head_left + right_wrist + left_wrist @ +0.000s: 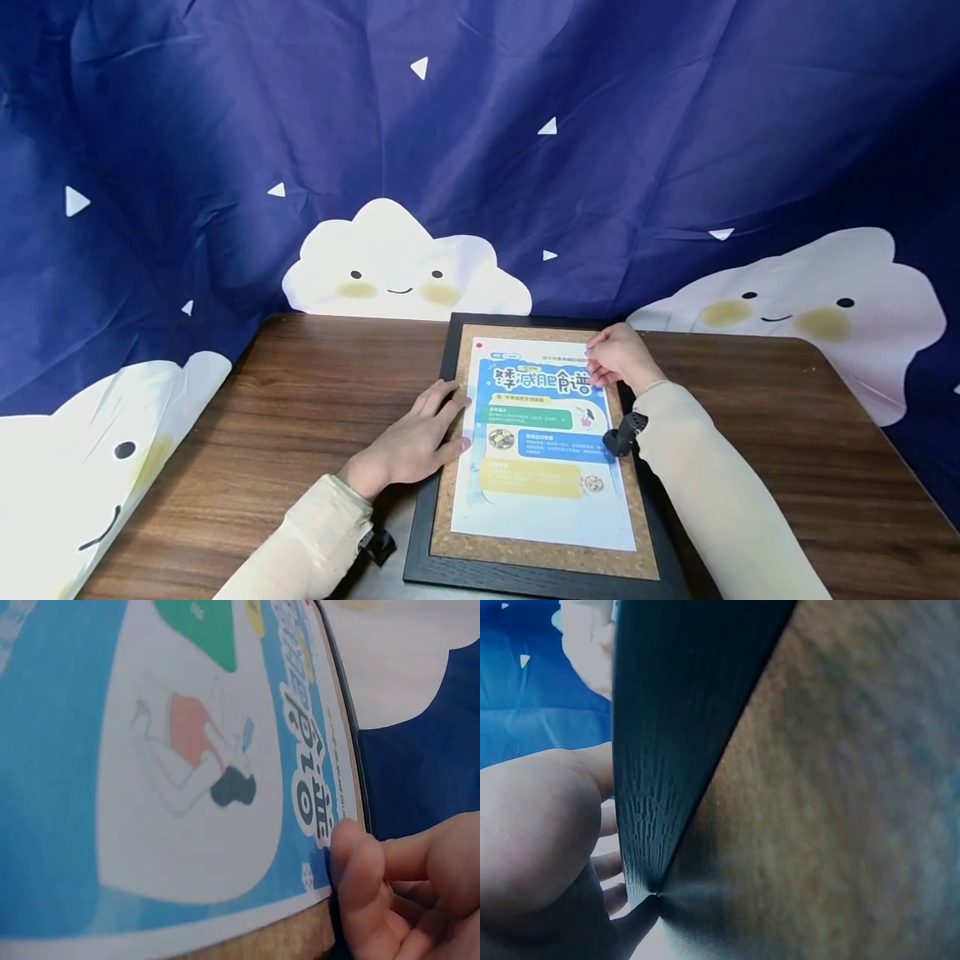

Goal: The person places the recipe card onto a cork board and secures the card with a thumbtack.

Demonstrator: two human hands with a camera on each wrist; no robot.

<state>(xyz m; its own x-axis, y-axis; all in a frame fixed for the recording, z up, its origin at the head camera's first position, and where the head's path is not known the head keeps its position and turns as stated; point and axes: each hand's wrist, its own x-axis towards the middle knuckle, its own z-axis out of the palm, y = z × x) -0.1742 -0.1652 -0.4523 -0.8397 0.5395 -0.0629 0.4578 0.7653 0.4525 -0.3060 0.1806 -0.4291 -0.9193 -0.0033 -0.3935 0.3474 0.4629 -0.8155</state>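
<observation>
A printed poster (547, 521) with a blue heading and colored text boxes lies on a cork board (480, 546) in a black wooden frame (495, 575). At its top left corner sits a small red pushpin (479, 345). My left hand (411, 437) rests over the frame's left side, fingers loosely extended, fingertips at the poster's left edge. My right hand (621, 357) is at the poster's top right corner, fingers bent. In the right wrist view its thumb and finger tips (360, 877) come together right at the corner; I cannot tell whether something small is between them.
The framed board lies on a brown wooden table (315, 367), reaching close to its far edge. Behind hangs a dark blue cloth (450, 150) with smiling white clouds and small white triangles. A black strap device (626, 433) sits on the right wrist, another (377, 546) on the left.
</observation>
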